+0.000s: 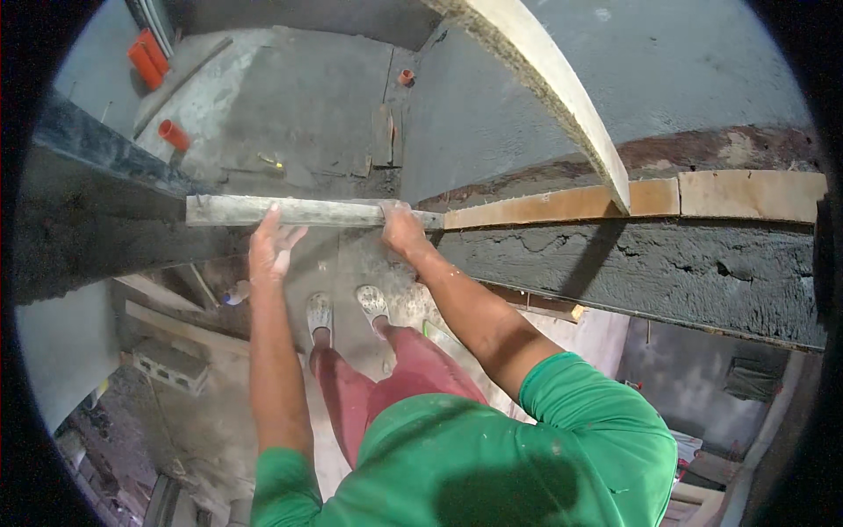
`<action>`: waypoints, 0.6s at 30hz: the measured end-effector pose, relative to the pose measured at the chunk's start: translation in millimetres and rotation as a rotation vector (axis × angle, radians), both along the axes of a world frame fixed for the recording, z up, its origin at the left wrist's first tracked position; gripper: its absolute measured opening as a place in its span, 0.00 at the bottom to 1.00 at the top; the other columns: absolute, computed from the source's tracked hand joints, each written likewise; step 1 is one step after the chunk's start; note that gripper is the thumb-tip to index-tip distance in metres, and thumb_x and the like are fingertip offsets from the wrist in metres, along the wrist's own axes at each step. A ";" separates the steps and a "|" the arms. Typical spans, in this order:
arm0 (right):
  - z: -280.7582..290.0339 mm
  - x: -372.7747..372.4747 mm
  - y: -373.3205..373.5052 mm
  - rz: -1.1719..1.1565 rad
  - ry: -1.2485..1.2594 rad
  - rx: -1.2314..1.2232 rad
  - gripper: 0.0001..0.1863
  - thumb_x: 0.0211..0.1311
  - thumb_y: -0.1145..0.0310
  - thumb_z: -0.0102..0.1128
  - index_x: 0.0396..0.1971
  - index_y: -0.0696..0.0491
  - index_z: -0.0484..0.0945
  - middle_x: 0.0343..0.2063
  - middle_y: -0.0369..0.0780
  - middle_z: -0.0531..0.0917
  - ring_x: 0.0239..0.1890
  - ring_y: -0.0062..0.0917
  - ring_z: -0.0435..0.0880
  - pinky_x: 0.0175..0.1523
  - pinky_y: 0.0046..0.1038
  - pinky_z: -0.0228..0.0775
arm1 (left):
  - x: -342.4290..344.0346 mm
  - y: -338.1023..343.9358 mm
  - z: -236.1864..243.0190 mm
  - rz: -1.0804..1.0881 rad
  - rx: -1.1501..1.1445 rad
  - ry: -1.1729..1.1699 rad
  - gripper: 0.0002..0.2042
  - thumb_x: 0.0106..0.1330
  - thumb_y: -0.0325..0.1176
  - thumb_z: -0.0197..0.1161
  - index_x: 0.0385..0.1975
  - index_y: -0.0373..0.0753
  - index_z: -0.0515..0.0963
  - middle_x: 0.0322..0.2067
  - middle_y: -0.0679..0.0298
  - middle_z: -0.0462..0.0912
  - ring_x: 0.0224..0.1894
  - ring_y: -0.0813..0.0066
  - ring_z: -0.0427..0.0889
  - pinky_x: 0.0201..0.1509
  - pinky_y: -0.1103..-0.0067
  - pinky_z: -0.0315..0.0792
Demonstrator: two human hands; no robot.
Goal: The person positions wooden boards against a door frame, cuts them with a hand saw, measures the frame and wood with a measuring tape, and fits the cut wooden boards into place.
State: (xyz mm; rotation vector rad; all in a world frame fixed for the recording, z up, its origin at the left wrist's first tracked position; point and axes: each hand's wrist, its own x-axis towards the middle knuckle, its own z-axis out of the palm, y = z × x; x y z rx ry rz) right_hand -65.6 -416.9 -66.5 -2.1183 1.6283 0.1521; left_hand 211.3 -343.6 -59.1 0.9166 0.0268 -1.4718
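A straight whitish-grey bar (329,212), dusted and smeared, spans level across the gap between the dark wall end on the left and the wet-looking grey mortar face (632,263) on the right. My right hand (403,230) is wrapped round the bar near its right end. Against its lower edge, left of the middle, my left hand (274,249) touches with its fingers apart, not closed round it. Next to the bar's right end begins a row of tan strips (562,204) set along the top of the mortar face. A pale, rough-edged board (571,92) comes down from above onto this row.
Orange pipe stubs (174,134) stand out of the floor and wall at the far left. A grey hollow block (170,365) lies at the lower left, near loose planks (189,328). Plastered wall (694,79) rises on the right. My feet stand on the dusty floor below the bar.
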 end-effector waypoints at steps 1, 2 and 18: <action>-4.6 -4.3 -2.6 0.003 0.006 -0.027 0.24 0.56 0.76 0.52 0.55 0.54 0.75 0.53 0.51 0.78 0.59 0.47 0.74 0.61 0.46 0.70 | -2.9 -2.0 -2.1 -0.004 0.000 0.005 0.27 0.66 0.40 0.67 0.60 0.32 0.70 0.56 0.54 0.76 0.60 0.53 0.73 0.64 0.52 0.68; -5.2 -3.7 -4.1 0.010 0.007 -0.052 0.24 0.56 0.76 0.52 0.55 0.55 0.75 0.53 0.51 0.79 0.59 0.47 0.74 0.61 0.46 0.70 | -2.4 -2.3 -4.6 -0.004 -0.011 0.009 0.27 0.66 0.40 0.67 0.61 0.32 0.69 0.56 0.54 0.75 0.61 0.53 0.73 0.64 0.52 0.68; -18.2 1.3 -14.4 0.108 -0.101 -0.138 0.21 0.53 0.77 0.52 0.50 0.55 0.77 0.45 0.53 0.81 0.52 0.50 0.78 0.59 0.45 0.69 | 5.9 -20.6 -28.8 0.031 0.024 -0.040 0.31 0.58 0.37 0.72 0.59 0.29 0.71 0.58 0.52 0.73 0.58 0.51 0.73 0.59 0.56 0.76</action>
